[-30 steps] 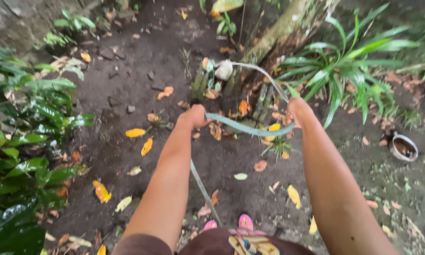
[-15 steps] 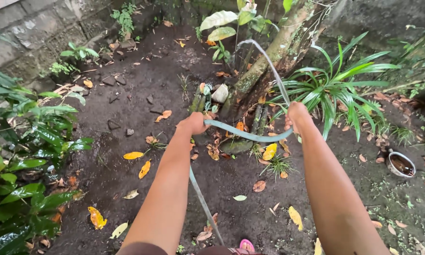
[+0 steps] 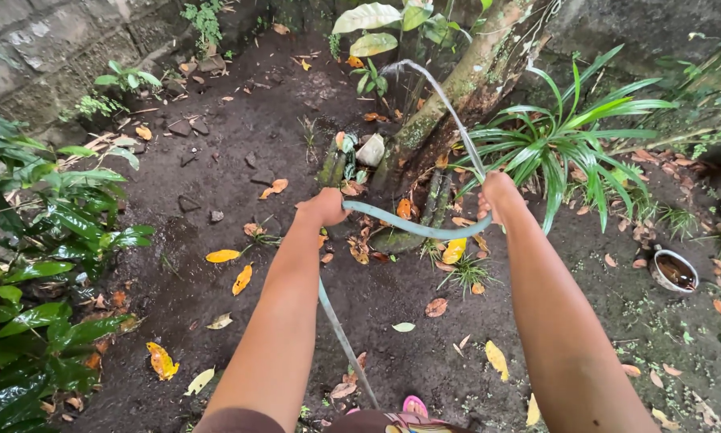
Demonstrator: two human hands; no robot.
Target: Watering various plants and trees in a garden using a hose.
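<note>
Our view has dipped slightly; our left hand (image 3: 326, 206) and right hand (image 3: 497, 195) stay clenched around the pale green hose (image 3: 409, 227), water (image 3: 441, 100) arcing treeward.

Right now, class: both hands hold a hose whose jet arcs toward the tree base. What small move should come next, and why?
Probably tip the right hand slightly down and right. The water jet from the hose arcs onto the tree trunk, while the spiky green plant beside it sits outside the stream. The left hand can keep its grip.
</note>
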